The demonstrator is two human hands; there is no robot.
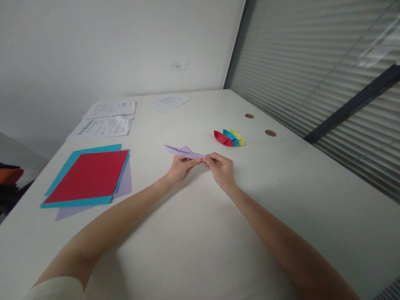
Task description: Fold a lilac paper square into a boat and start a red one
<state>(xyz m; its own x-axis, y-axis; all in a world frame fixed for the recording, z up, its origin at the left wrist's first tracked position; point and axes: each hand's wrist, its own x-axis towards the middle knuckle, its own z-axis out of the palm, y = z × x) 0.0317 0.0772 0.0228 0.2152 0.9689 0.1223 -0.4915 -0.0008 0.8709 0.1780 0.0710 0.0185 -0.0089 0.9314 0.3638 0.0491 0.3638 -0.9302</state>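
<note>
A pale wall point(125, 50) stands behind a white surface point(162, 121), and slatted blinds point(296, 62) with dark framing close off the right side. Two brown discs point(270, 133) sit in the surface near the blinds.

In the middle, just above the surface, is a folded purple paper point(178, 151). Its long axis runs left to right, sloping slightly towards the person at the right end. One narrow tip points left and a little away; a small flap peaks up near the middle. The opposite end is partly covered by fingers.

The left hand point(180, 167) pinches the paper's near edge between thumb and fingers, towards its right part. The right hand point(221, 167) pinches the right end, thumb against bent fingers. The two thumbs nearly meet.

Beyond the right hand lie three small folded boats, red point(222, 137), blue point(231, 136) and yellow point(238, 136), side by side, their far tips pointing away and leftward.

Left of the hands is a loose pile: a red sheet point(90, 175) on top, blue sheets point(78, 203) and a purple sheet point(126, 181) showing beneath. Farther back, printed pages point(106, 126) carry dark text, too blurred to read. Faint marks point(179, 66) spot the wall.
</note>
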